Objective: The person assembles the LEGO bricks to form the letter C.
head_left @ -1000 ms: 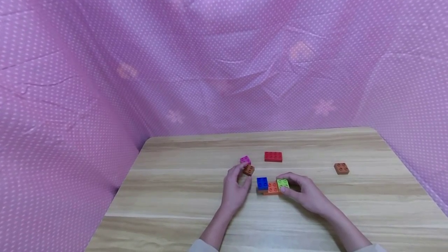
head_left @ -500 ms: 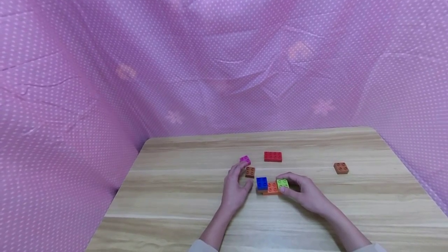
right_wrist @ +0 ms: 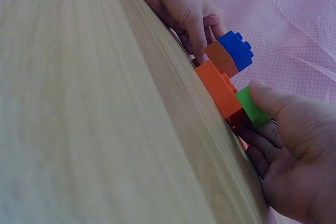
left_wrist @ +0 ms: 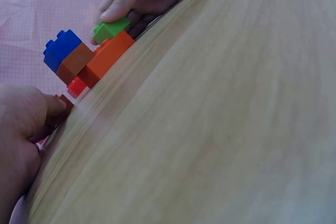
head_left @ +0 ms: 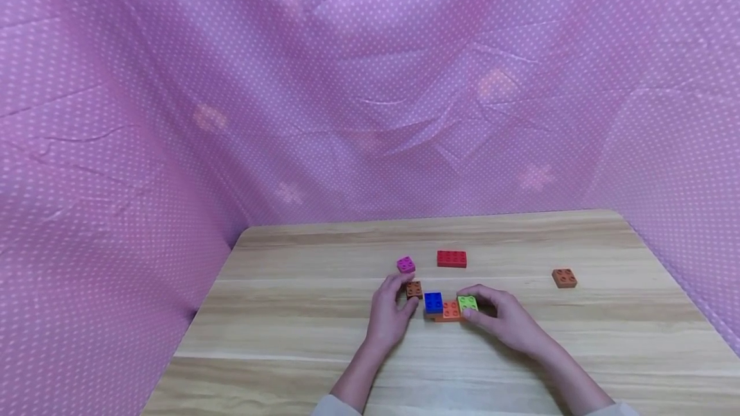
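In the head view my right hand (head_left: 505, 321) pinches a lime-green brick (head_left: 467, 303) between thumb and fingers. This brick is on the right end of an orange brick (head_left: 450, 311). At the orange brick's left end, a blue brick (head_left: 433, 302) tops a brown brick (left_wrist: 75, 63), as the left wrist view shows. My left hand (head_left: 388, 313) holds a separate small brown brick (head_left: 414, 289) by thumb and forefinger, left of the stack. Part of a red brick (left_wrist: 76, 87) appears behind the stack in the left wrist view.
A magenta brick (head_left: 406, 264) lies just beyond my left fingertips. Farther back is a red eight-stud brick (head_left: 451, 259). Another brown brick (head_left: 564, 278) lies to the right on the wooden table (head_left: 277, 313). Pink dotted cloth (head_left: 370, 95) hangs around the table.
The small brown brick at my left hand has turned straighter and slid a little toward me, near the stack. The left fingers have closed in around it; the right hand stays put.
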Demonstrator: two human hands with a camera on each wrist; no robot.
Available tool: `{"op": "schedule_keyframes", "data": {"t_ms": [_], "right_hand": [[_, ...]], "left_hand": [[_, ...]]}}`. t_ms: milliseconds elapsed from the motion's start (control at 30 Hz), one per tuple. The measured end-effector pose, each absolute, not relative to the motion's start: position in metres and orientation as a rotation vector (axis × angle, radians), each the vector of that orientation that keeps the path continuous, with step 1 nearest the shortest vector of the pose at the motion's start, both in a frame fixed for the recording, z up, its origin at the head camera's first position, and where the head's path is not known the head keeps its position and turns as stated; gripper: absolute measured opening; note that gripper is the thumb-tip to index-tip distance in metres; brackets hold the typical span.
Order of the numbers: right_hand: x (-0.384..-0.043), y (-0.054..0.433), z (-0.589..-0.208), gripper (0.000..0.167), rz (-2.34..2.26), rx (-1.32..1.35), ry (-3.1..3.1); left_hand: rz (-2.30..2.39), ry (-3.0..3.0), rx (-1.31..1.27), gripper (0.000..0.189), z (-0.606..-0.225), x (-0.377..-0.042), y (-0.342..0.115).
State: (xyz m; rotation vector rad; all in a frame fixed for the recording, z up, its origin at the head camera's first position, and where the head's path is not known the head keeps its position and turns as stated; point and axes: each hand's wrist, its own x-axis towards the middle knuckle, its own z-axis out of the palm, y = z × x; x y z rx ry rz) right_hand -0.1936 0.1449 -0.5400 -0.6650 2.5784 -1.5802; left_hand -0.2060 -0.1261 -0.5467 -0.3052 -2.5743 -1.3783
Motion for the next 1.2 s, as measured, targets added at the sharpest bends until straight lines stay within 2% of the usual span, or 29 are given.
{"op": "schedule_keyframes", "data": {"t_ms": [167,667,1200], "right_hand": [[-0.194,0.145,-0.54,0.038,-1.581,-0.669,2.576],[-0.192,0.145,-0.538,0.039,-1.573,-0.666,2.573],[-0.192,0.145,-0.539,0.039,-1.565,-0.672,2.582]], "left_hand": [[-1.431,-2.529,-0.331,0.039,-0.548,-0.207,-0.126],[-1.891,-2.168,-0.437,0.038,-0.539,-0.194,-0.121],[-1.905,-2.246,-0.7,0.041,-0.543,-0.194,-0.12]]}}
